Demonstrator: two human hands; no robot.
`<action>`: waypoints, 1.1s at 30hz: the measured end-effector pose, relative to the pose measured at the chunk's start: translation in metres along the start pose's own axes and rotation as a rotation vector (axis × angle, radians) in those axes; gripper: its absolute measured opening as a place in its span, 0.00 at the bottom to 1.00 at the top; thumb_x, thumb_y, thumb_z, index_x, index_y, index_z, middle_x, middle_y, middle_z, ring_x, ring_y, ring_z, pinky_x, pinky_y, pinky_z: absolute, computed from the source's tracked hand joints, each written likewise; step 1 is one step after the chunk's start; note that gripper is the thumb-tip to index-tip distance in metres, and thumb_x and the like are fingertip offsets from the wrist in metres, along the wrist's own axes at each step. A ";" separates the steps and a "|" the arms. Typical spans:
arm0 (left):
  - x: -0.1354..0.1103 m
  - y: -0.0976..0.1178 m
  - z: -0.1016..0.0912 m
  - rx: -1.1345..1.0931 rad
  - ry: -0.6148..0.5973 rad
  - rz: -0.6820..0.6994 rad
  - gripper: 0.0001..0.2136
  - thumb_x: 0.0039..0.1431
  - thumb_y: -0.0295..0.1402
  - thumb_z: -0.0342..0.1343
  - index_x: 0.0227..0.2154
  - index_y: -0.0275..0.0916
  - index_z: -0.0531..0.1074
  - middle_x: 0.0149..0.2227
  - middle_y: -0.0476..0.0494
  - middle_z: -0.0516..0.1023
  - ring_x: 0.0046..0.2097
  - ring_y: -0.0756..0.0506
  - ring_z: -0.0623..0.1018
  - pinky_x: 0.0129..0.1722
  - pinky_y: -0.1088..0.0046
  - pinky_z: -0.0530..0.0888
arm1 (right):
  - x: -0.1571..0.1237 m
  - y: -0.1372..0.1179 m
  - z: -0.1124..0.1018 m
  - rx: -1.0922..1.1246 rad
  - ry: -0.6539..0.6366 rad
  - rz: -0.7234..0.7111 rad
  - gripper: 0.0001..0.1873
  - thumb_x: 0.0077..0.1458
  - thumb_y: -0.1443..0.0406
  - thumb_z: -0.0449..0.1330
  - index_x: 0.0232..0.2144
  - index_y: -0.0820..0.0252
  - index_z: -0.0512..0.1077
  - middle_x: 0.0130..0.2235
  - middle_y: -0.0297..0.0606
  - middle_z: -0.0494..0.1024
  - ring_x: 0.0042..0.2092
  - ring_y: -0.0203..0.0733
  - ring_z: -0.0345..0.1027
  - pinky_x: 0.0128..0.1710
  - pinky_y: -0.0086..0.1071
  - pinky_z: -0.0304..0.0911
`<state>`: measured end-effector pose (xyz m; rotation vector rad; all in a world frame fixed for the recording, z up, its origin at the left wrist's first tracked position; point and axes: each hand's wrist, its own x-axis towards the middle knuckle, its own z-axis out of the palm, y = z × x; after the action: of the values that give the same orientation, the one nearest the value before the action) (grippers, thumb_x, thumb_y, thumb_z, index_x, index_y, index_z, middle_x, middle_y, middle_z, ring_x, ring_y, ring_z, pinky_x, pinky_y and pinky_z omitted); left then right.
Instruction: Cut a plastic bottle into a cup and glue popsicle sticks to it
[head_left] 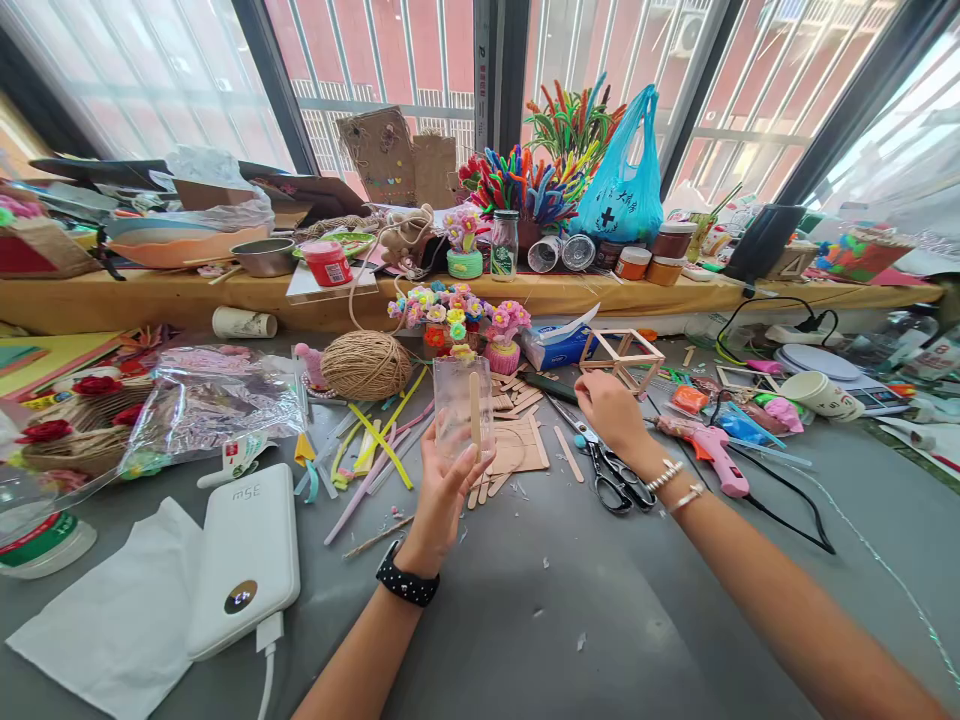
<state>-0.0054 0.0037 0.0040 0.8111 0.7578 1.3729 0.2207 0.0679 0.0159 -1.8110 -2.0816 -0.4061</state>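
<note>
My left hand (446,477) is raised over the middle of the table, thumb and fingers closed on a clear plastic piece (452,400). A flat wooden craft stick (475,412) stands upright against this plastic. Farther right, my right hand (611,412) reaches forward with its fingers curled together; whatever is between them is hidden. Just behind that hand sits an open box frame made of craft sticks (637,352). Scissors (611,485) lie below its wrist, and a dark green-handled tool (550,387) lies to its left. Loose craft sticks (568,455) and a square of cardboard (529,445) rest between my hands.
A pink glue gun (709,450) with a black cord lies on the right. On the left are a twine ball (365,365), pipe cleaners (375,440), a white power bank (247,560) with its cable, and tissue (112,620). A crowded ledge (450,300) runs behind.
</note>
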 end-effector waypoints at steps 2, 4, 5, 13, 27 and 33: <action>-0.001 0.001 0.002 0.009 0.010 0.005 0.32 0.47 0.33 0.57 0.53 0.48 0.48 0.46 0.44 0.67 0.43 0.45 0.75 0.50 0.60 0.65 | -0.020 0.005 -0.010 0.050 0.019 0.021 0.08 0.54 0.68 0.49 0.29 0.61 0.68 0.31 0.38 0.73 0.34 0.38 0.65 0.35 0.28 0.57; -0.002 0.002 0.004 0.018 0.008 0.001 0.32 0.47 0.33 0.57 0.54 0.48 0.47 0.46 0.44 0.67 0.43 0.45 0.75 0.51 0.59 0.65 | -0.041 0.016 -0.017 0.223 0.067 0.128 0.09 0.53 0.65 0.50 0.27 0.60 0.68 0.29 0.36 0.73 0.30 0.37 0.65 0.31 0.28 0.57; -0.003 0.002 0.004 0.021 0.005 0.000 0.32 0.47 0.33 0.57 0.54 0.48 0.47 0.46 0.43 0.67 0.44 0.45 0.74 0.51 0.59 0.65 | -0.051 0.024 -0.019 0.254 0.089 0.202 0.09 0.52 0.63 0.50 0.26 0.60 0.68 0.28 0.36 0.73 0.29 0.37 0.65 0.30 0.29 0.57; 0.002 -0.002 -0.001 0.042 0.021 -0.025 0.34 0.47 0.34 0.58 0.55 0.47 0.47 0.47 0.43 0.67 0.44 0.45 0.74 0.51 0.61 0.65 | -0.103 0.103 -0.010 -0.083 -0.009 0.692 0.17 0.48 0.56 0.52 0.32 0.66 0.69 0.33 0.49 0.73 0.36 0.51 0.66 0.32 0.37 0.58; -0.003 0.001 0.005 0.060 -0.062 -0.075 0.33 0.46 0.32 0.58 0.55 0.45 0.50 0.48 0.42 0.66 0.46 0.43 0.73 0.49 0.61 0.66 | -0.109 0.123 0.015 -0.115 -0.123 0.812 0.29 0.46 0.54 0.51 0.39 0.78 0.68 0.37 0.62 0.72 0.40 0.58 0.66 0.37 0.41 0.59; -0.003 0.000 0.002 -0.011 -0.154 -0.171 0.31 0.48 0.35 0.56 0.55 0.45 0.51 0.49 0.41 0.67 0.45 0.42 0.73 0.50 0.61 0.66 | -0.109 0.127 0.001 0.045 0.068 0.908 0.26 0.43 0.52 0.53 0.37 0.69 0.68 0.31 0.56 0.73 0.33 0.57 0.67 0.29 0.42 0.59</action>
<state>-0.0037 0.0009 0.0055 0.8148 0.6827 1.1479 0.3597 -0.0109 -0.0346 -2.4063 -1.0220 -0.1545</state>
